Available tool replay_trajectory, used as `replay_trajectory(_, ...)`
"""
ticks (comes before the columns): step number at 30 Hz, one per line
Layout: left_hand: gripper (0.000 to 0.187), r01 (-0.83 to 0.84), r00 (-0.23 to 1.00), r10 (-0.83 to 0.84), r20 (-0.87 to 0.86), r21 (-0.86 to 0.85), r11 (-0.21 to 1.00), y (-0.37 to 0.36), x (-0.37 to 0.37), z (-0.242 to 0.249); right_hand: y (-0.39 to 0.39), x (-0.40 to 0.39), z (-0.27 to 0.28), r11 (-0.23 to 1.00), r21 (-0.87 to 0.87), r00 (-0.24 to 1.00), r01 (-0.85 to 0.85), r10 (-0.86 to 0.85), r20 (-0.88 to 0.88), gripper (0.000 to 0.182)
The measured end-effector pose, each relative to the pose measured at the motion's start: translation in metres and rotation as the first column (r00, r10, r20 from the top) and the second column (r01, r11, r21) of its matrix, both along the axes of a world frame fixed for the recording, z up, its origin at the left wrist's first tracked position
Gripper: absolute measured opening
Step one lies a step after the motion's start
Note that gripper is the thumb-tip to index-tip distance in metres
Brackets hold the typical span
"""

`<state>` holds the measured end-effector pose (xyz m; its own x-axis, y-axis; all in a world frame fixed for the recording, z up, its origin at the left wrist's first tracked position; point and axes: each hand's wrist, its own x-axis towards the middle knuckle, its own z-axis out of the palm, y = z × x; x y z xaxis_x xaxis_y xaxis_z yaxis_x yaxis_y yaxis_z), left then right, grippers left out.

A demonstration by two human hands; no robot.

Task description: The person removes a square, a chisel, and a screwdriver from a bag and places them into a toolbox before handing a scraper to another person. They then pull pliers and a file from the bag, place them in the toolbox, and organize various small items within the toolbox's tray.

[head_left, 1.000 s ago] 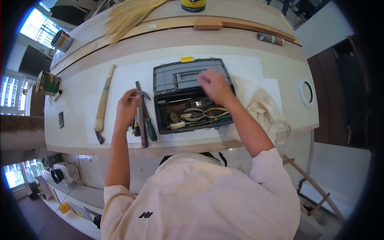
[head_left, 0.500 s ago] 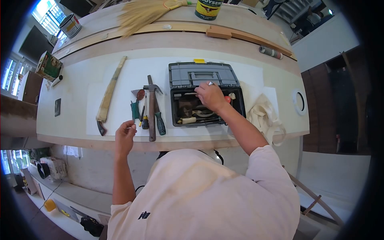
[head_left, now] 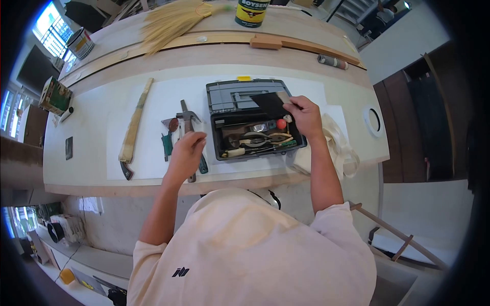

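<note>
My right hand (head_left: 305, 116) pinches a thin, dark, flat piece with a pale strip along one edge (head_left: 269, 104), held above the open toolbox (head_left: 218, 149). In the toolbox tray lie pliers (head_left: 258, 138), a red ball-shaped thing (head_left: 281, 124) and several other tools. My left hand (head_left: 186, 153) is over the hammer (head_left: 188, 116), its fingers curled together; what they may hold is hidden. Left of the hammer lie a triangular-bladed scraper (head_left: 170, 124) and a green-handled tool (head_left: 167, 145). A teal handle (head_left: 203, 166) shows beside my left hand.
A wrapped saw (head_left: 133, 127) lies at left, near a small dark plate (head_left: 69, 148). Right of the toolbox are a cream cloth bag (head_left: 334, 148) and a white ring (head_left: 373, 122). Farther back are a straw broom (head_left: 168, 25), a paint can (head_left: 251, 13) and wood strips (head_left: 265, 42).
My right hand has lifted out of the toolbox and moved right with the flat dark piece. My left hand has moved up and right, over the hammer.
</note>
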<state>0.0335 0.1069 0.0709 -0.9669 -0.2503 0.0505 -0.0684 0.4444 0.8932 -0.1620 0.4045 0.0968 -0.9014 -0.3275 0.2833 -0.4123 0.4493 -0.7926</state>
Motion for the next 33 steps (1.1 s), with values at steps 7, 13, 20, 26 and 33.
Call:
replay_trajectory(7, 0.05, 0.176, 0.938, -0.308, 0.16, 0.545, 0.82, 0.072, -0.073, 0.006, 0.021, 0.042, -0.03, 0.807, -0.457, 0.753, 0.373, 0.025, 0.658, 0.01)
replay_trajectory(13, 0.028, 0.09, 0.943, -0.299, 0.147, 0.751, 0.654, 0.087, -0.066, -0.009, -0.007, 0.072, -0.05, 0.878, -0.423, 0.835, 0.223, 0.052, 0.547, 0.014)
replay_trajectory(20, 0.019, -0.01, 0.99, -0.087, 0.115, 0.656, 0.754, 0.07, -0.056, -0.034, -0.038, 0.077, -0.018, 0.949, -0.277, 0.901, 0.153, -0.018, 0.433, 0.024)
replay_trajectory(26, 0.011, -0.157, 0.983, 0.021, 0.183, 0.772, 0.616, 0.054, -0.011, -0.014, -0.055, 0.096, -0.03, 0.969, -0.233, 0.897, 0.079, 0.034, 0.441, 0.02)
replay_trajectory(33, 0.009, -0.181, 0.977, 0.025, 0.212, 0.76, 0.625, 0.026, 0.02, -0.045, -0.06, 0.102, -0.033, 0.949, -0.315, 0.781, 0.014, 0.186, 0.596, 0.019)
